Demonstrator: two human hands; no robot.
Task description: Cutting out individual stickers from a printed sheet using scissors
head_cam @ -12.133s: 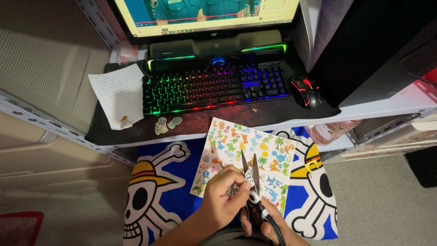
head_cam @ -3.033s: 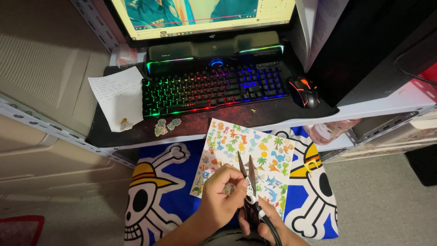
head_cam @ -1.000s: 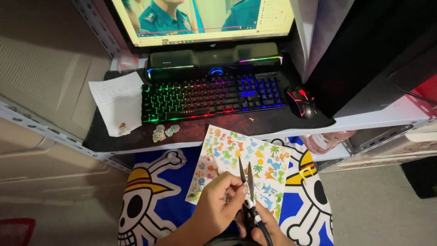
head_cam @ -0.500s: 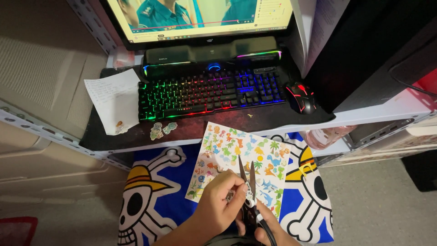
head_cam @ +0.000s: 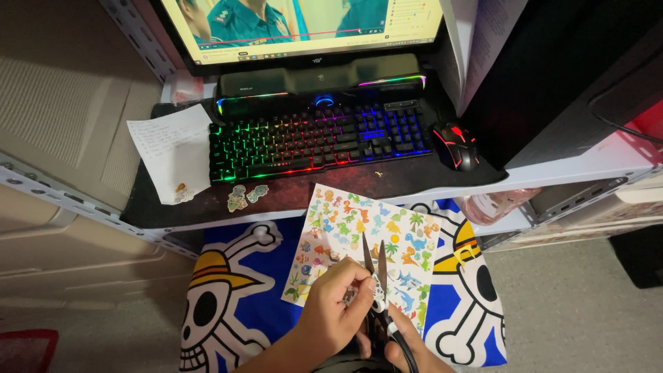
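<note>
My left hand (head_cam: 336,311) pinches a small cut-out sticker piece (head_cam: 378,295) right at the blades of the black scissors (head_cam: 373,266). My right hand (head_cam: 407,349) grips the scissors' handles at the bottom edge; the blades point away from me and are slightly apart. Under both hands lies a white sticker sheet (head_cam: 366,242) printed with small colourful dinosaurs and palm trees, resting on a blue cloth (head_cam: 255,290) with skull-and-hat figures.
A backlit rainbow keyboard (head_cam: 314,138), a black-and-red mouse (head_cam: 457,144), a handwritten paper (head_cam: 173,148) and two cut-out stickers (head_cam: 243,196) sit on a dark desk mat. A monitor (head_cam: 304,24) plays video above. A dark computer case (head_cam: 552,62) stands right.
The view has shifted slightly; my hands stay at the sheet's lower edge with the scissors. The picture on the monitor has changed.
</note>
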